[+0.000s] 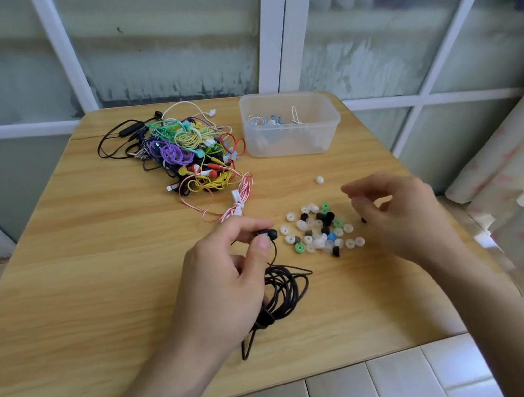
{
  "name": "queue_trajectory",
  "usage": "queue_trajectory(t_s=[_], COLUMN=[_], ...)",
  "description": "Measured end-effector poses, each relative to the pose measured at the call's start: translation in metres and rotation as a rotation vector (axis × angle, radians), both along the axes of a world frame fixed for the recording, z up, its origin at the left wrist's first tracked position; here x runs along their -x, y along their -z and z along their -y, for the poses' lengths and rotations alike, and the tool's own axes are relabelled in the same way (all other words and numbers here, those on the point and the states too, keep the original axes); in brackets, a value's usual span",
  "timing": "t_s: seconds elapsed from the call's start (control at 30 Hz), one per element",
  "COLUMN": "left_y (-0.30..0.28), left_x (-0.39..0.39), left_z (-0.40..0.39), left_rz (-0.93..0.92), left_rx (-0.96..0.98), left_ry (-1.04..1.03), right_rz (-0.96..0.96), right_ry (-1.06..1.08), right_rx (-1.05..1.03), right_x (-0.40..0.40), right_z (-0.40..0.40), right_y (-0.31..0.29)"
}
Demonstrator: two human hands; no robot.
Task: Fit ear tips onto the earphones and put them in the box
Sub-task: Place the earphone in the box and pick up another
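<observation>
Right now the left hand (230, 266) pinches one black earbud (268, 233) between thumb and forefinger, its nozzle end pointing right toward the pile of ear tips (320, 232) on the counter (91, 261). The earbud's black cable (283, 295) lies coiled under and just near of that hand. The right hand (394, 210) hovers just right of the pile with its fingers curled; a small dark speck shows at its fingertips, probably a black tip, though it is too small to be sure.

To do this step well, hold the earbud steady, bring the tip's hole squarely onto the nozzle, and push with a slight twist until it seats evenly.

Far right stands the clear box (291, 124), some earphones already inside; the colourful tangle of earphones (186, 148) waits to its left.
</observation>
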State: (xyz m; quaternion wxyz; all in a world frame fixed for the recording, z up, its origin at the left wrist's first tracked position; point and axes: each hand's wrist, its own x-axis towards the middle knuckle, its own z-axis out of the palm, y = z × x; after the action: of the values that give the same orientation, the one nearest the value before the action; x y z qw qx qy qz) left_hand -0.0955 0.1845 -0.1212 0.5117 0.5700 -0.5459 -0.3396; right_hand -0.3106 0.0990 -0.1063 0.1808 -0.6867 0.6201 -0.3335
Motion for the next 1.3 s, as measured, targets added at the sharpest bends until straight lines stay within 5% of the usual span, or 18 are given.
queue_trajectory(t_s=[0.17,0.53,0.73,0.93,1.17,1.3], left_y=[-0.001,-0.001,0.000,-0.008,-0.017,-0.024], left_x=[0.001,0.003,0.002,0.000,-0.004,-0.010], left_z=[0.001,0.002,0.006,0.007,0.006,0.008], left_rz=[-0.028,-0.045,-0.123,-0.312,-0.523,-0.805], left_rx=[-0.020,-0.047,-0.081,-0.143,-0.206,-0.335], left_ry=[-0.005,0.000,0.001,0.012,0.053,0.161], right_rz=[-0.254,-0.263,0.196,0.772,0.752,0.637], right_ry=[-0.072,-0.067,0.033,-0.174,-0.335,-0.445], right_rx=[-0.083,-0.041,0.195,-0.182,-0.453,-0.559], right_x=[0.004,-0.007,-0.016,-0.042,-0.037,-0.038], right_z=[0.012,0.019,-0.004,-0.039,-0.039,-0.043], right_y=[0.008,0.013,-0.008,-0.015,-0.006,-0.005])
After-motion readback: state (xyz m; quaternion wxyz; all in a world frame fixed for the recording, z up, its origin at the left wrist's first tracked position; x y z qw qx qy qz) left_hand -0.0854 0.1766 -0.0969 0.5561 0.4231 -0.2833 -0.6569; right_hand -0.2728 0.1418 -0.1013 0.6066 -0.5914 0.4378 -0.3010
